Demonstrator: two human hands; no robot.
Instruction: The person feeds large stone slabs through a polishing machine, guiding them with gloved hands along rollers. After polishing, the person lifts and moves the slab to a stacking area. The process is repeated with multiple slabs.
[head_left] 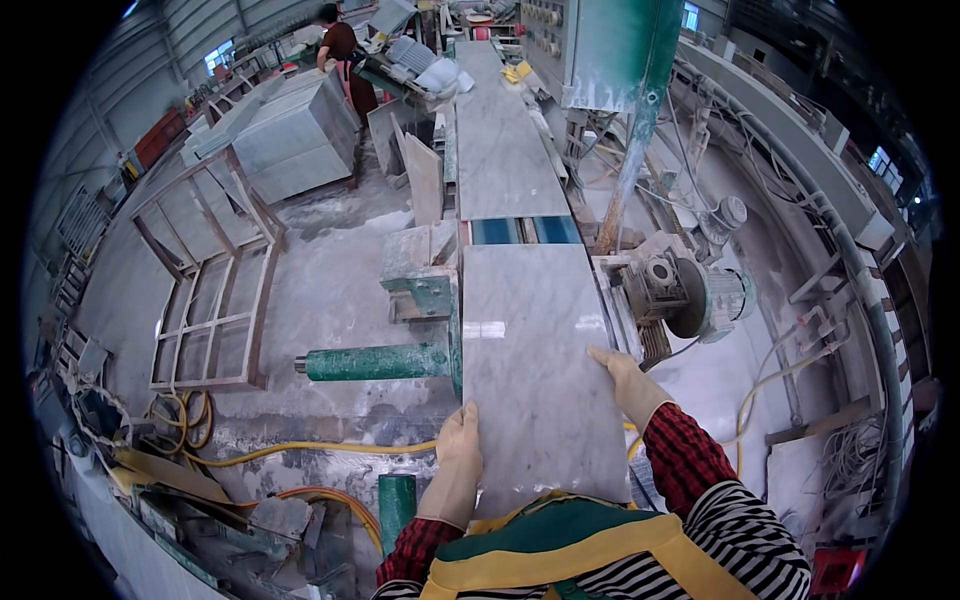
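A long pale grey stone slab [535, 400] with a polished face lies lengthwise in front of me, its near end against my green and yellow apron [560, 535]. At its left edge my gloved left hand [458, 452] is closed, the fingers curled at the rim. Farther up, my gloved right hand [626, 382] grips the right edge. The undersides of both grips are hidden. Beyond a narrow gap showing blue belt strips [525, 231], a second grey slab [508, 150] lies in the same line.
To the right a dusty motor [715, 298] juts out beside the conveyor. A green cylinder [375, 362] sticks out on the left, with a yellow hose [310, 448] across the floor. A metal frame [215, 300] stands farther left. A co-worker [340, 50] is beside stacked slabs [300, 140].
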